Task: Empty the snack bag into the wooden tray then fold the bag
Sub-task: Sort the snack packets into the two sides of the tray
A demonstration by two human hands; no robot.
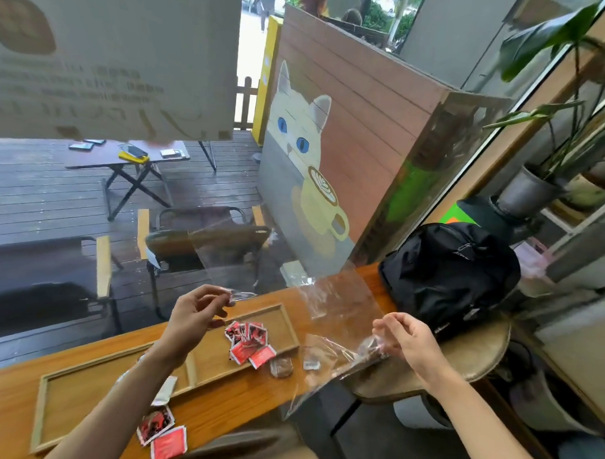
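Plastic stretches between my two hands: the clear snack bag (pixel 339 309) hangs open above the counter (pixel 240 395). My left hand (pixel 195 315) pinches one corner of it between thumb and fingertips, and my right hand (pixel 405 339) grips the opposite edge, fingers curled shut on the film. Red snack packets (pixel 251 342) lie heaped in the right compartment of the wooden tray (pixel 287 326). Two more red packets (pixel 163 434) rest on the counter beside my left forearm.

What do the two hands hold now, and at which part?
Both hold the clear plastic bag. The left hand pinches one top corner with its fingers; the right hand grips the opposite edge.
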